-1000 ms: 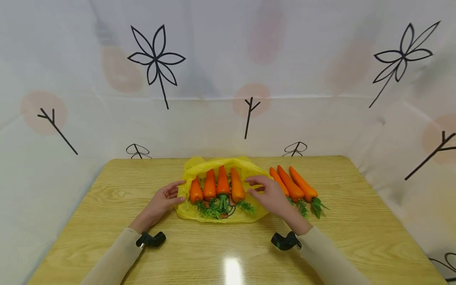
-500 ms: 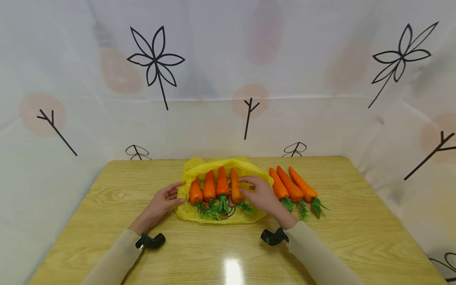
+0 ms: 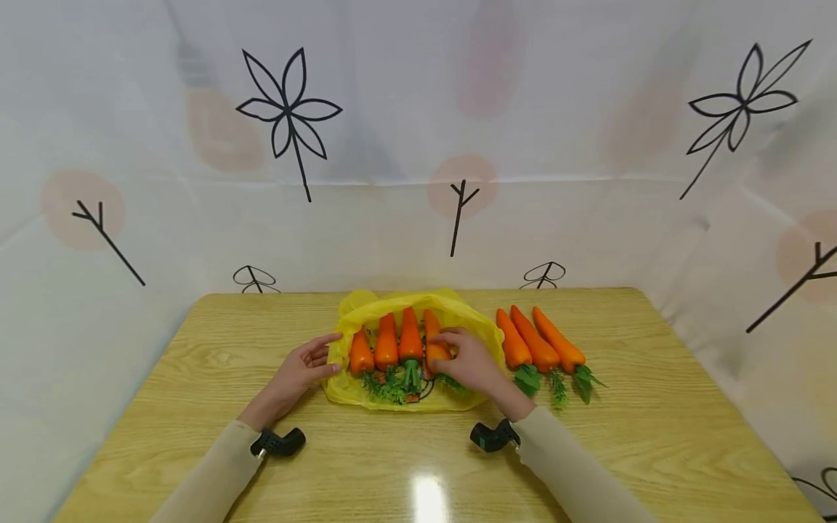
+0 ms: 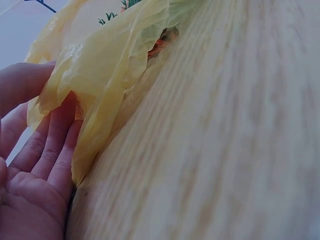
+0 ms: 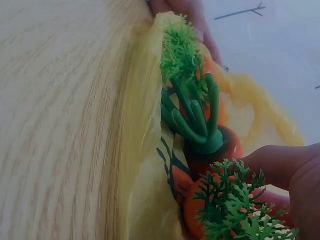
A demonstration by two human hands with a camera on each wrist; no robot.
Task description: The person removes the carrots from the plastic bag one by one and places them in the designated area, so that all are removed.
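A yellow plastic bag (image 3: 471, 396) lies on the table with its mouth facing me. Several orange carrots with green tops rest side by side inside it, among them a middle carrot (image 3: 410, 335). My left hand (image 3: 294, 374) holds the bag's left edge; in the left wrist view the thumb is on one side of the film and the fingers (image 4: 52, 145) on the other. Inside the bag my right hand (image 3: 474, 367) grips the rightmost carrot (image 3: 431, 327), thumb and fingers around its thick end. Its leafy top (image 5: 235, 205) shows in the right wrist view.
Three more carrots (image 3: 543, 349) lie side by side just right of the bag, tops toward me. The wooden table (image 3: 229, 334) reaches back to a pale patterned cloth (image 3: 392, 232).
My right hand has moved left from the bag's right side to the rightmost carrot inside and now grips it. The left hand stays at the bag's left edge.
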